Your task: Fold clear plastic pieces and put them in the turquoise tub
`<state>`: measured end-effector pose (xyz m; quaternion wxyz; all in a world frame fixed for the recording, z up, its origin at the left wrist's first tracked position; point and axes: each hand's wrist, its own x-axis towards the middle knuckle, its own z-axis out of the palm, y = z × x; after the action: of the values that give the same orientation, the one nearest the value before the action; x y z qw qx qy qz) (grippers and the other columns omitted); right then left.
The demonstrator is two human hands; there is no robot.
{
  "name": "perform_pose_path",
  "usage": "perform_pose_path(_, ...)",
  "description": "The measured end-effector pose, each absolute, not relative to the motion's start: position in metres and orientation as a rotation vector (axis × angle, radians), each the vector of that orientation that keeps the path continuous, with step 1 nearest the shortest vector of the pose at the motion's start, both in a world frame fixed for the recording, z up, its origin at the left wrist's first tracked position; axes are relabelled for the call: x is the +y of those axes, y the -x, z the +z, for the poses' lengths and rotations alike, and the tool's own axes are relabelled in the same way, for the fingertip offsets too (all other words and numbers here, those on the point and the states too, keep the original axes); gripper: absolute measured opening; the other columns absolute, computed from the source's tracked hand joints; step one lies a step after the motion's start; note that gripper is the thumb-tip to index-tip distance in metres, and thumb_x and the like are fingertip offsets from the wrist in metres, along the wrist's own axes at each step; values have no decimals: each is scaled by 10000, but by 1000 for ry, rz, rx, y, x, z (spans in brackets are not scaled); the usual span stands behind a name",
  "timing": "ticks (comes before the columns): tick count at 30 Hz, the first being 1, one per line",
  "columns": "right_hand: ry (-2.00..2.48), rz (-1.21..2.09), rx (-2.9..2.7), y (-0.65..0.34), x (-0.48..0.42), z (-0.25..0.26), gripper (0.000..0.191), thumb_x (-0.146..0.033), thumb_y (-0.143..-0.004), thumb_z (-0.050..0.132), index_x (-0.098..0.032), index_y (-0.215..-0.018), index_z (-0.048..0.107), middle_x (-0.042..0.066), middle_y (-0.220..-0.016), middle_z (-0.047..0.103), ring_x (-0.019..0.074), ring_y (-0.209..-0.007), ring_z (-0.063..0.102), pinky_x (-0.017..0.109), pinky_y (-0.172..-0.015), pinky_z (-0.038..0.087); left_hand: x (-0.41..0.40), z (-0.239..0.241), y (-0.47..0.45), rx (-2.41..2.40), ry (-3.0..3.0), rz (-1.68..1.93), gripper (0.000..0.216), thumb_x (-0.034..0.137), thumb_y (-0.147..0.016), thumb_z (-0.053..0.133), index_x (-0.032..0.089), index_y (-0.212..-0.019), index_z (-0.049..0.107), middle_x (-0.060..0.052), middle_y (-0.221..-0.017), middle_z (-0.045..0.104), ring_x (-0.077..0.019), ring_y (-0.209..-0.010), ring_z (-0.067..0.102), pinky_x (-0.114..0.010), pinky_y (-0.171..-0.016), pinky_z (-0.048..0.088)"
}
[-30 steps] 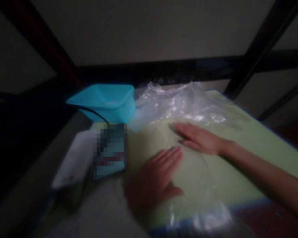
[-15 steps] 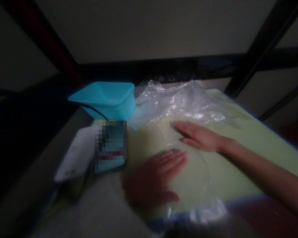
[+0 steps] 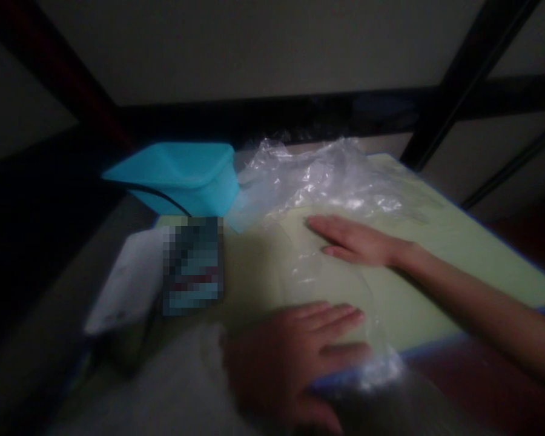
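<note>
A clear plastic sheet or bag (image 3: 305,266) lies over the yellow-green tabletop (image 3: 463,260), one end hanging past the near blue edge. My right hand (image 3: 356,238) rests flat on it, fingers stretched out to the left. Closer to me, my left hand (image 3: 295,351) is spread with fingers pointing right, over the near part of the plastic by the table's edge. Neither hand holds anything. More crumpled clear plastic (image 3: 327,175) is heaped behind my right hand.
A turquoise plastic tub (image 3: 181,188) stands at the back left, a dark cable (image 3: 158,192) in front of it. Nearer are a blurred-out flat device (image 3: 193,266) and a white flat object (image 3: 127,278). A wall rises behind the table.
My left hand has moved towards the table's near edge and its fingers have spread wider. My right hand stays at about the same place on the plastic. The view has shifted slightly.
</note>
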<state>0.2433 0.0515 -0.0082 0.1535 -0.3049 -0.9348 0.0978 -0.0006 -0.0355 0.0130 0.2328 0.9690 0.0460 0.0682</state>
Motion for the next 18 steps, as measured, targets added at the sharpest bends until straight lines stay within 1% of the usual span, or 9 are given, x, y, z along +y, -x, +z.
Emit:
perform_pose_path(3, 877, 284, -2681, -244, 51, -8, 607, -403, -969, 396, -173, -1487, 180, 131, -1498, 311, 229, -1380, 284, 483, -1117, 259, -36, 14, 1, 121, -2682, 207, 613, 608, -876, 448, 241, -1367, 437, -106, -1519, 263, -271, -1401, 246, -422, -1137, 262)
perform_pose_path(6, 888, 293, -2692, -244, 51, -8, 603, -391, -968, 403, -175, -1486, 183, 131, -1503, 296, 230, -1382, 278, 489, -1119, 249, -36, 14, 1, 120, -2697, 184, 621, 633, -865, 439, 256, -1358, 449, -103, -1526, 249, -274, -1403, 241, -427, -1138, 252)
perform_pose_path(9, 889, 324, -2686, -242, 50, -5, 587, -377, -969, 402, -168, -1481, 203, 130, -1506, 288, 228, -1387, 266, 491, -1125, 235, -37, 15, 0, 99, -2726, 150, 668, 663, -861, 403, 242, -1380, 417, -105, -1529, 241, -269, -1411, 220, -435, -1138, 247)
perform_pose_path(11, 879, 354, -2659, -240, 47, 0, 579, -365, -970, 402, -177, -1481, 204, 121, -1509, 285, 223, -1391, 256, 491, -1126, 234, -35, 15, 1, 103, -2754, 189, 693, 654, -880, 367, 191, -1395, 390, -117, -1515, 275, -262, -1411, 223, -431, -1143, 242)
perform_pose_path(13, 855, 376, -2622, -238, 40, 7, 586, -355, -967, 413, -198, -1486, 190, 106, -1509, 291, 217, -1393, 250, 488, -1128, 236, -31, 14, 4, 213, -2789, 273, 669, 588, -924, 323, 121, -1402, 364, -138, -1496, 314, -254, -1407, 238, -422, -1152, 231)
perform_pose_path(15, 817, 395, -2603, -237, 28, 14, 594, -345, -962, 431, -213, -1488, 188, 95, -1506, 303, 211, -1390, 259, 473, -1131, 244, -25, 12, 8, 456, -2821, 370, 575, 445, -970, 293, 75, -1409, 328, -154, -1491, 325, -239, -1407, 240, -423, -1159, 219)
perform_pose_path(17, 771, 439, -2622, -238, 12, 18, 579, -324, -962, 436, -214, -1484, 211, 86, -1505, 308, 202, -1384, 275, 444, -1132, 266, -18, 8, 12, 722, -2818, 437, 508, 303, -970, 302, 67, -1420, 291, -151, -1501, 307, -218, -1413, 223, -424, -1163, 213)
perform_pose_path(18, 766, 468, -2634, -239, 3, 19, 575, -311, -962, 436, -215, -1483, 213, 79, -1510, 298, 196, -1386, 270, 429, -1133, 273, -16, 7, 13, 811, -2799, 447, 506, 272, -960, 320, 68, -1421, 283, -148, -1505, 299, -210, -1415, 219, -416, -1164, 215)
